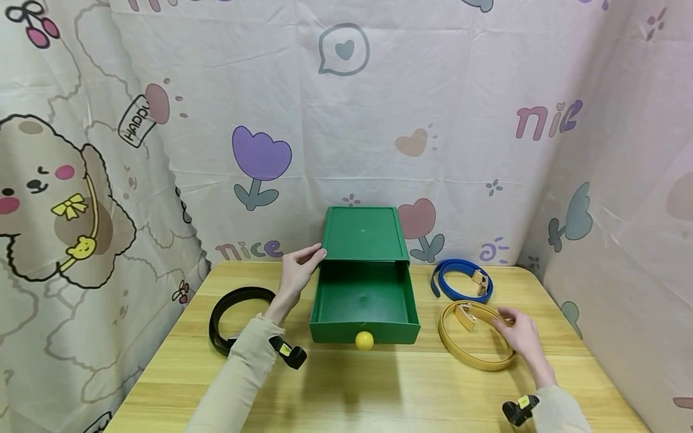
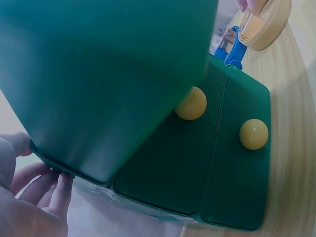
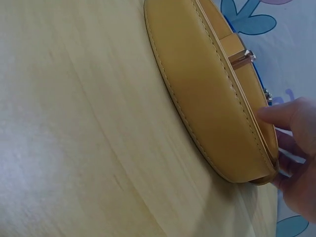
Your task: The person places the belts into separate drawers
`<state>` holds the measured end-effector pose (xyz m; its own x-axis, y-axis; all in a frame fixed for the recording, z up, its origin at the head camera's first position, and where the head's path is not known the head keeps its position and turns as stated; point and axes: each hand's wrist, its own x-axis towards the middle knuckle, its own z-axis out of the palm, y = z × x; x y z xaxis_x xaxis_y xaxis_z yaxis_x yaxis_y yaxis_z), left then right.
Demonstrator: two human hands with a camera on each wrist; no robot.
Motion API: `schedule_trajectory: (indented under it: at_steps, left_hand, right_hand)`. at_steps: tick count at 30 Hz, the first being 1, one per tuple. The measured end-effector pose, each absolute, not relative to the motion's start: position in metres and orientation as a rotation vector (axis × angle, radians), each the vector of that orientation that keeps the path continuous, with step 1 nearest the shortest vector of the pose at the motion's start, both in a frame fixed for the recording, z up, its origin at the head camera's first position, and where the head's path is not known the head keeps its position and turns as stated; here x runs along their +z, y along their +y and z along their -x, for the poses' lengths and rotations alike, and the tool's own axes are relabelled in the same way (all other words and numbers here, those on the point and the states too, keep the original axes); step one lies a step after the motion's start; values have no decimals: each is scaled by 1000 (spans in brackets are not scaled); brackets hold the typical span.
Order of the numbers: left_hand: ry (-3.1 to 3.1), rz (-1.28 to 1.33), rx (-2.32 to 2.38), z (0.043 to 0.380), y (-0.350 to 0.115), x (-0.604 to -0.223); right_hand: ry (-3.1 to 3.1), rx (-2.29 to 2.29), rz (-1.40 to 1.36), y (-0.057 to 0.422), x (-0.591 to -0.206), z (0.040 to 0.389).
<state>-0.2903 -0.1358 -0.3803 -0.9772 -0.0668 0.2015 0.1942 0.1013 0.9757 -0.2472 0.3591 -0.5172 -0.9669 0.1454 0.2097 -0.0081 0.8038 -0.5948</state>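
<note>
A green drawer box (image 1: 364, 234) stands at the back middle of the table, its top drawer (image 1: 364, 332) pulled out and bare inside. My left hand (image 1: 296, 273) grips the box's upper left edge near the drawer opening, thumb on one side and fingers on the other in the left wrist view. To the right lies a coiled yellow belt (image 1: 479, 362) with a gold buckle. My right hand (image 1: 520, 332) pinches the belt's right side; in the right wrist view the thumb is inside the coil (image 3: 207, 98) and the fingers are outside.
Behind the yellow belt lies a coiled blue belt (image 1: 445, 291). A coiled black belt (image 1: 216, 319) rests left of the box, partly behind the left forearm. Two lower drawers with yellow knobs (image 2: 254, 134) show in the left wrist view. A printed cloth (image 1: 346, 120) hangs behind the table.
</note>
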Motion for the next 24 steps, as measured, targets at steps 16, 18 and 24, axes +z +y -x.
schedule_trajectory:
  at_steps: [16,18,24]
  left_hand:
    - [-2179,141,-1968,291,-137,-382]
    - [-2180,143,-1968,291,-136,-381]
    - [-2163,139,-1993,290,-136,-381]
  right_hand:
    - [-2891,903,204,366,-513,249]
    - [-2887,901,211,365,-514,249]
    - [-2864,879,210,364,-516,249]
